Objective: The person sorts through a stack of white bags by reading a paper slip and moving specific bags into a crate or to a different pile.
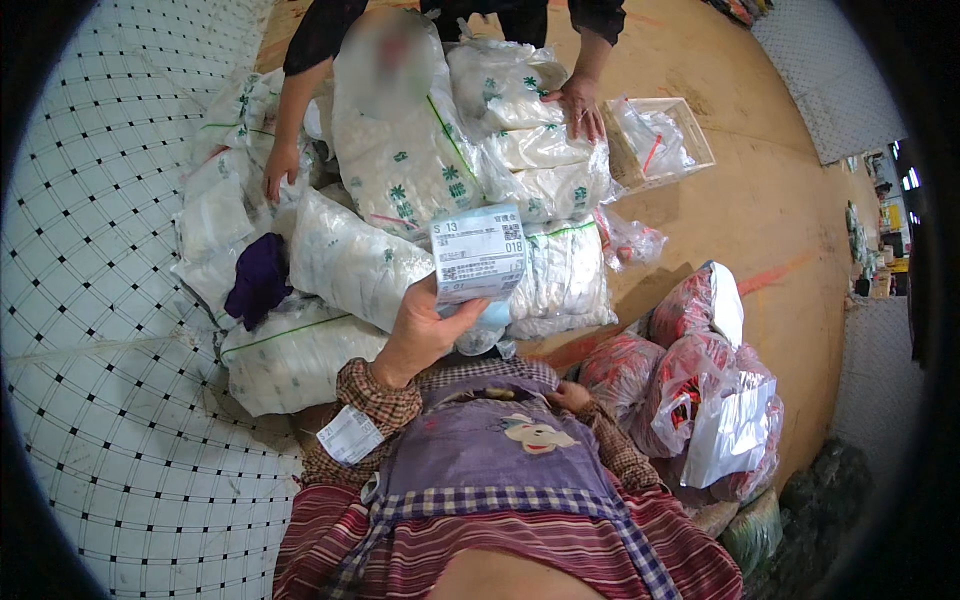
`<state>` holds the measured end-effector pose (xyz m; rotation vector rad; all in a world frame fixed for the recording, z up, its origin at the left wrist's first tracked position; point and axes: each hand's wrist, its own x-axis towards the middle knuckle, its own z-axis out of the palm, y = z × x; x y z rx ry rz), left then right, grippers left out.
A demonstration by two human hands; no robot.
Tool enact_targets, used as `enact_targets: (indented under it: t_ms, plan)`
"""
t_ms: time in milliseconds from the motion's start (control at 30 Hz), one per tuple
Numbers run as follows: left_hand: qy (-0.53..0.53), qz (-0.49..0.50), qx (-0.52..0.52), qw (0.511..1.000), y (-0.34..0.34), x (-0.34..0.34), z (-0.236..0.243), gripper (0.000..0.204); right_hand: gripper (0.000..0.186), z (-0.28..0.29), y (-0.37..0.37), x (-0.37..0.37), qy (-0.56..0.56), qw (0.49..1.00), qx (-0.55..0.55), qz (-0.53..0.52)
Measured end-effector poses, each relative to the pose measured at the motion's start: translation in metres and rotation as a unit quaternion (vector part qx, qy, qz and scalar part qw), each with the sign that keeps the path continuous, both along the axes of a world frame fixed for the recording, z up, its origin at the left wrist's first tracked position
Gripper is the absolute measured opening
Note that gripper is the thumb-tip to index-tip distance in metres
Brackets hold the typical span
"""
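Raised in front of me, my left hand pinches a folded strip of white printed labels by its lower edge. Another printed label is stuck to my left sleeve. Down by my waist, at the top edge of my purple apron, rests my right hand; its fingers are partly hidden. Beyond the labels lies a heap of clear plastic bags filled with white packets, some with green seal strips. Across the heap, a co-worker's hands press on the bags.
A pale shallow crate with plastic bags stands at the far right. Red-filled clear bags pile up at my right, with a silvery packet against them. A dark purple cloth lies on the left bags. White dotted sheeting spreads along the left.
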<state>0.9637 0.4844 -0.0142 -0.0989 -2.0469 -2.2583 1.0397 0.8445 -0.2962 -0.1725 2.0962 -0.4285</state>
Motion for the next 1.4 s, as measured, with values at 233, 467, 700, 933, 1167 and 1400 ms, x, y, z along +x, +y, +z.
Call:
enact_targets:
  t_ms: [233,467,700,933,1167,1400]
  plan:
    - [-0.004,-0.008,-0.064,0.998,-0.006,0.034,0.01,0.023,0.03,0.305,-0.146,-0.112,0.603,0.747,-0.279,0.034]
    - [-0.03,-0.017,-0.172,0.985,0.012,0.015,0.016,0.03,0.036,0.332,-0.198,-0.134,0.564,0.717,-0.378,0.156]
    - [-0.157,-0.178,-0.204,0.95,0.035,-0.045,-0.036,0.021,0.008,0.235,-0.149,-0.202,0.126,0.826,-0.55,-0.024]
    - [-0.271,-0.171,-0.15,0.935,0.041,-0.106,-0.062,0.028,0.007,0.156,-0.134,-0.27,-0.242,0.705,-0.517,-0.421]
    - [-0.372,0.012,0.01,0.928,0.018,-0.109,-0.067,0.028,0.008,0.159,-0.165,-0.439,0.21,0.719,-0.536,-0.39]
    - [-0.426,0.038,0.018,0.904,0.022,-0.07,-0.078,0.032,0.033,0.058,-0.199,-0.484,0.643,0.713,-0.246,0.135]
